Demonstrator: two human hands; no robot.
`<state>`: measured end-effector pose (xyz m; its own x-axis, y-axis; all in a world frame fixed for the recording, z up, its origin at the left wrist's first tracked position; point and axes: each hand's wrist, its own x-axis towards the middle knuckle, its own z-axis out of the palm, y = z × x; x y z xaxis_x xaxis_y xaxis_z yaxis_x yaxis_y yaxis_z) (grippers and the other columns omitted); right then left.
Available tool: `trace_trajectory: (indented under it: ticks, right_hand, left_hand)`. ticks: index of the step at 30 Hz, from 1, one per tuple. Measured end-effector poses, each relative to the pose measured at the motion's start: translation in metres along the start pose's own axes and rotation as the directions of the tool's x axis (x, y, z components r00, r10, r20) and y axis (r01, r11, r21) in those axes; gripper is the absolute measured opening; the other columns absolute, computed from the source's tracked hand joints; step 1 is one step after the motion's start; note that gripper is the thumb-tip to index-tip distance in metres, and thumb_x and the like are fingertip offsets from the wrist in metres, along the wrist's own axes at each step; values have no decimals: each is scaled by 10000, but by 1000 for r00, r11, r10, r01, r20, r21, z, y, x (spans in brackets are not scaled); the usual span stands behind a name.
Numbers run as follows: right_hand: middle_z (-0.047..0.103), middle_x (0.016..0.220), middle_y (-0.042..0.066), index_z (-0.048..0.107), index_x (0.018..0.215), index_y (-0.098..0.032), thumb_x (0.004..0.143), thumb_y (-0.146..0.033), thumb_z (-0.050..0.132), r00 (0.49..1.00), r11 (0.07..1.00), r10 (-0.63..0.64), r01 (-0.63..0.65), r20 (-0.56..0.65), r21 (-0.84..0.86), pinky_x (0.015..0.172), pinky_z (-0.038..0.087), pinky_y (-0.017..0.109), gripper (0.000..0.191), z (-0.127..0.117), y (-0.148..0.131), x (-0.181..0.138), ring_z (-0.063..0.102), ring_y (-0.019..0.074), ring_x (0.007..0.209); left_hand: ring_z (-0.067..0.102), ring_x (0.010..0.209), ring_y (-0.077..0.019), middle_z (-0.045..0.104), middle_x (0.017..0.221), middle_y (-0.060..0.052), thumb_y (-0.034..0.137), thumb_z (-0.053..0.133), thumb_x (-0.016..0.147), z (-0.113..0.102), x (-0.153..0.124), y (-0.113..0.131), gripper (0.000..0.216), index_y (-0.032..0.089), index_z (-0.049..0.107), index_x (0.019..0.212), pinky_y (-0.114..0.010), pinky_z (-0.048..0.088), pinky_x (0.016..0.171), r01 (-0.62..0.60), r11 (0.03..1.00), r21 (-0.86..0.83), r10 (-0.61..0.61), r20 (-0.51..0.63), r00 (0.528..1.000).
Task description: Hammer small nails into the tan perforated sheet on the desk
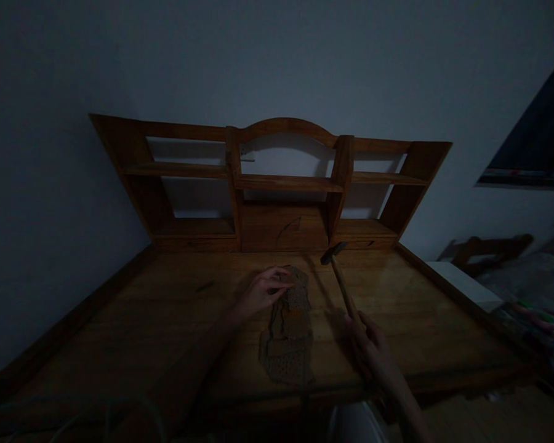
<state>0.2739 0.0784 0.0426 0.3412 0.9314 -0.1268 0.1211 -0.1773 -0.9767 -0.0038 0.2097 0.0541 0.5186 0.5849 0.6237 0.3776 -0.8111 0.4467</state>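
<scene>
My right hand (pixel 369 344) is wrapped around the wooden handle of a hammer (pixel 346 290). The dark hammer head is raised, pointing away from me, to the right of a flat brown piece (pixel 298 329) with ragged edges, possibly cardboard. Small holes dot the near end of that piece, and dark lines run along its left side. Over its far end, my left hand (pixel 265 289) has thumb and fingers drawn together in a pinch. Whatever is between the fingertips is too small and dark to make out.
The piece lies on a wooden desk (pixel 166 307) with raised side edges. A wooden shelf unit (pixel 286 183) stands along the back against the wall. To the right are a white surface (pixel 466 284) and a wooden chair back (pixel 493 247). The room is dim.
</scene>
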Motion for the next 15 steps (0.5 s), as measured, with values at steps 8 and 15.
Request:
trace_trajectory:
  ticks: [8,15]
  right_hand:
    - [656,768,40,562,1205,-147,718,-618,642,999,999,-29,28,-18,-37,546,496,227,683,2,-3,-1,632,178,700]
    - [672,762,53,604,1133,-153,660,-627,682,999,1000,-20,20,-32,-2,555,503,243,673,1,-8,-2,648,208,733]
  left_hand:
    - [565,1159,-177,599,1253,-48,153,510,890,-4,5,8,325,287,672,1138,-350,502,953,-23,999,32,23,5,1000]
    - [474,1283,-136,507,1399,-3,53,334,895,-16,-14,31,544,281,461,1373,-349,401,1098,-38,994,104,26,122,992]
